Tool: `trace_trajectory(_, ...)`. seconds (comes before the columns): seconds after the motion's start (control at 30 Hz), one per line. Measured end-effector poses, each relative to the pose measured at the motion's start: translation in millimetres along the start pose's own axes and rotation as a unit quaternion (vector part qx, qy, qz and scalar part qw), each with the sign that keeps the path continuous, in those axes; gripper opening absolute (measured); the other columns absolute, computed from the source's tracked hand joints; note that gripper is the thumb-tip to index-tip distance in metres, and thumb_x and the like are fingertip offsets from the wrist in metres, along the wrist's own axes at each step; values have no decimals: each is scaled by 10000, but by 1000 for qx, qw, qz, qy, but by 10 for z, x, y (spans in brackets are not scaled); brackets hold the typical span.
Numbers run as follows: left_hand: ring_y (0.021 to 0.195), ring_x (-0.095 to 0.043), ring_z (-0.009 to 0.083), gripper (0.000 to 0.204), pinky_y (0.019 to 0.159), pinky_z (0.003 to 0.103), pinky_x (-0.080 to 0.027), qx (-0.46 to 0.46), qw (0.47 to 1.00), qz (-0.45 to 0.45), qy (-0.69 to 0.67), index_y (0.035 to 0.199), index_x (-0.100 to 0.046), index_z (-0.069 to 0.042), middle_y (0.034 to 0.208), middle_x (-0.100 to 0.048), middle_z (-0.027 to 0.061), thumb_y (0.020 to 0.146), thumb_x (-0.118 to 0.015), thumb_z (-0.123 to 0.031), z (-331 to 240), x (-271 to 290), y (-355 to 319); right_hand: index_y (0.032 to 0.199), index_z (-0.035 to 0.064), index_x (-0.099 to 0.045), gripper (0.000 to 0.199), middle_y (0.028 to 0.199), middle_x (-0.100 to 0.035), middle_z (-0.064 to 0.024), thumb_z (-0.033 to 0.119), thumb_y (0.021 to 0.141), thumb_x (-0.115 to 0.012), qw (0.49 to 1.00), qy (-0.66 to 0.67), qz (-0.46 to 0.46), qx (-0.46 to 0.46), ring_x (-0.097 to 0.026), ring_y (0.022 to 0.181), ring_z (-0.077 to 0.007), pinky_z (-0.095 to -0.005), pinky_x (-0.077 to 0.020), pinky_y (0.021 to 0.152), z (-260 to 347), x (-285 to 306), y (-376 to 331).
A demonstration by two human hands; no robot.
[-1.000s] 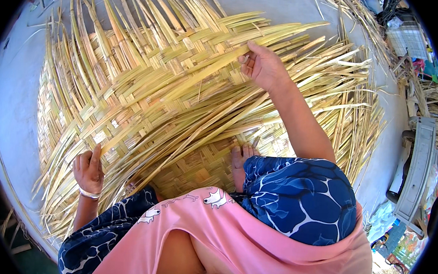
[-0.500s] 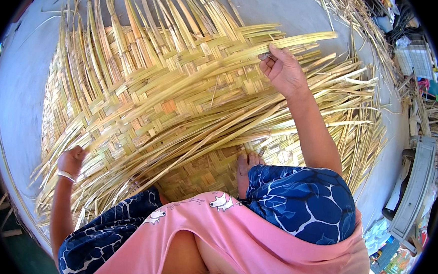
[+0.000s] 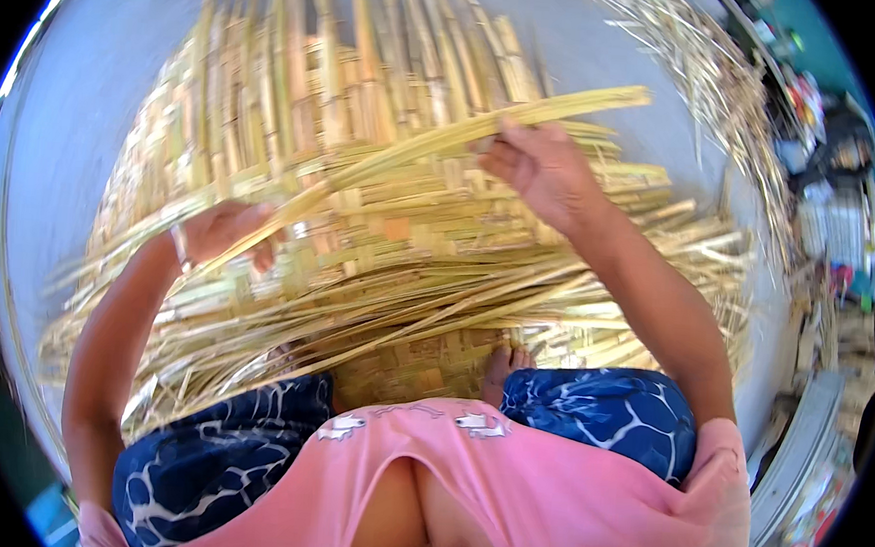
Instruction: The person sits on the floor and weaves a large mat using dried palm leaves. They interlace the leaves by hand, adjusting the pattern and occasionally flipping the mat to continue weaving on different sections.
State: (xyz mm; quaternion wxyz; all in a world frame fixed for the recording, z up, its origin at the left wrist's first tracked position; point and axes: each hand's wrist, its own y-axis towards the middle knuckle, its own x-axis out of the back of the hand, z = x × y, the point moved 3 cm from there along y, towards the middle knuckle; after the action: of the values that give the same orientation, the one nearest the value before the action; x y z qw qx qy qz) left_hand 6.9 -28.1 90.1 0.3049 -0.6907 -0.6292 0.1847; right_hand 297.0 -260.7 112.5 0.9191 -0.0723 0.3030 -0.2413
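Note:
A long yellow-green split-cane strip (image 3: pixel 395 156) slants up to the right above a woven cane mat (image 3: pixel 345 67). My right hand (image 3: pixel 549 175) pinches the strip near its upper right end, which sticks out past my fingers. At the lower left, my left hand (image 3: pixel 225 232) is closed around the strip, which runs between thumb and fingers; motion blurs the fingertips. Upright canes (image 3: pixel 294 84) fan out from the mat's far side. Across its near half lies a bundle of loose cane strips (image 3: pixel 436 294).
My bare foot (image 3: pixel 507 363) rests on the mat's near part, between my bent knees in blue patterned trousers (image 3: pixel 599 414). Cane scraps (image 3: pixel 700 69) litter the grey floor (image 3: pixel 572 41) at the far right. A grey metal piece (image 3: pixel 803 446) and clutter stand along the right side.
My left hand has moved up and right, closer to my right hand. The strip is now raised off the mat, and the whole view has shifted slightly.

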Motion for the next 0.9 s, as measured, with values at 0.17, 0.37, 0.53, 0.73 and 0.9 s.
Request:
trace_trajectory(0.17,647,-656,148,299,627,310,-535,-24,990,-25,138,1076,-595,-41,742,-656,74,953,-427,-255,-36,346,53,1017,14,-563,281,1014,-634,-118,279,926,-542,986,-141,-57,-60,-625,954,-198,-316,-505,847,193,-80,206)
trace_trajectory(0.37,601,-634,160,290,622,304,-526,45,867,-448,212,1096,-611,-23,765,-661,90,927,-458,-202,679,1318,-108,1109,16,-519,383,983,-616,-106,361,944,-488,928,-311,-5,-205,-625,887,-171,-281,-525,761,-270,-516,732)
trace_trajectory(0.53,646,-651,176,233,529,289,-524,71,832,-523,-172,1031,-617,-13,808,-667,98,919,-478,-164,1343,1635,13,1099,27,-524,356,1013,-594,-69,343,935,-513,896,-387,71,-208,-603,900,-139,-270,-509,777,-756,-1011,1226)
trace_trajectory(0.73,812,-658,190,203,626,348,-581,163,848,-503,-29,1056,-585,-47,899,-657,87,897,-510,-148,2129,2058,432,1239,-36,-447,439,1177,-540,-148,283,940,-488,915,-354,103,-166,-560,1040,-223,-331,-461,907,-1288,-1496,1939)
trace_trajectory(0.9,710,-639,157,102,568,320,-551,129,827,-440,-325,854,-583,-50,814,-651,68,873,-553,-145,1727,1857,368,1271,-35,-428,486,1220,-519,-168,301,930,-509,900,-401,72,-154,-536,1104,-241,-347,-452,919,-1510,-1695,2379)
